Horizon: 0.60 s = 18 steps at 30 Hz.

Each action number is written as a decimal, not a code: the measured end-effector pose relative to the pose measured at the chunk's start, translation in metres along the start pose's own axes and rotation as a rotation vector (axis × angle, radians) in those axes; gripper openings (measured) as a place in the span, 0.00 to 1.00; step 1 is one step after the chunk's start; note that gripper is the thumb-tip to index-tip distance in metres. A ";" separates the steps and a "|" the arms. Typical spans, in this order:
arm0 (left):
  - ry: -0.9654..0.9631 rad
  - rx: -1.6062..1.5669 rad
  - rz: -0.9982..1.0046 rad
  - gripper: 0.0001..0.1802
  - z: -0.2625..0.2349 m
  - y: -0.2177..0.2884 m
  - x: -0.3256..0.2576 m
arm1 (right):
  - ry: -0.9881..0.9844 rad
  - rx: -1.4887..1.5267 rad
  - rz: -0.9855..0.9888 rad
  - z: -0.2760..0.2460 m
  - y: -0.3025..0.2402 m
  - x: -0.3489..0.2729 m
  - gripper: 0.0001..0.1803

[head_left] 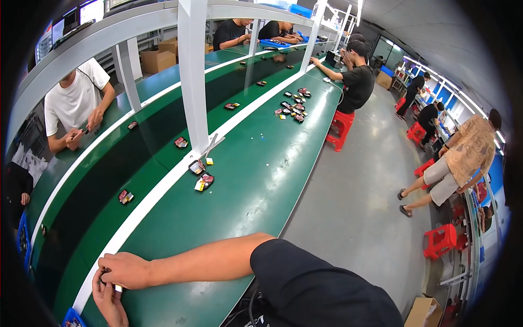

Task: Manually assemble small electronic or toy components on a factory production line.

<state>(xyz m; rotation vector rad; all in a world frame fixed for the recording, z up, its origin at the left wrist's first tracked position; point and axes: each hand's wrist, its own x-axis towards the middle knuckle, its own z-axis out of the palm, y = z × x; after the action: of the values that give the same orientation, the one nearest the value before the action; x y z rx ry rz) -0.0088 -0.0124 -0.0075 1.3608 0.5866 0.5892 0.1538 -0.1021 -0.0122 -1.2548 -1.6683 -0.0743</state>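
Observation:
At the lower left, over the near end of the green bench (256,174), my two hands are together around a small black device (104,277). A small white piece (118,288) sticks out from it, and the fingers hide most of the rest. My right hand (131,270) reaches over from the right, its fingers closed on the device's top. Below it, my left hand (107,301) curls around the device from underneath. Farther up the bench lie two opened black devices (204,182) with red insides and yellow-white pieces.
A heap of similar devices (297,106) lies farther along the bench. Several more, including one device (126,197), sit spaced along the conveyor belt (158,163). A white post (193,82) rises from the bench edge. A blue tray (72,318) is near my hands. Co-workers sit along the line.

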 end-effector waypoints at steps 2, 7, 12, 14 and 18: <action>0.002 -0.104 0.010 0.28 0.000 0.008 -0.012 | -0.017 0.088 0.136 0.009 -0.002 0.004 0.04; -0.110 -0.208 -0.002 0.26 0.030 0.021 -0.007 | -0.012 -0.156 -0.006 -0.016 -0.005 0.002 0.08; -0.146 -0.249 -0.021 0.23 0.025 0.007 0.001 | -0.075 -0.076 0.073 -0.032 -0.010 0.006 0.11; -0.076 -0.199 -0.046 0.20 0.016 0.009 -0.007 | -0.108 -0.033 0.046 -0.024 -0.013 0.009 0.12; -0.062 -0.248 -0.046 0.18 0.014 0.008 -0.007 | -0.153 -0.107 0.052 -0.022 -0.012 0.010 0.13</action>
<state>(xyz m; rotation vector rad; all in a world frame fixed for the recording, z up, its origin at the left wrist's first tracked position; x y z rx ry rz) -0.0044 -0.0264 0.0025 1.1252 0.4765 0.5611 0.1599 -0.1130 0.0115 -1.4139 -1.7805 -0.0372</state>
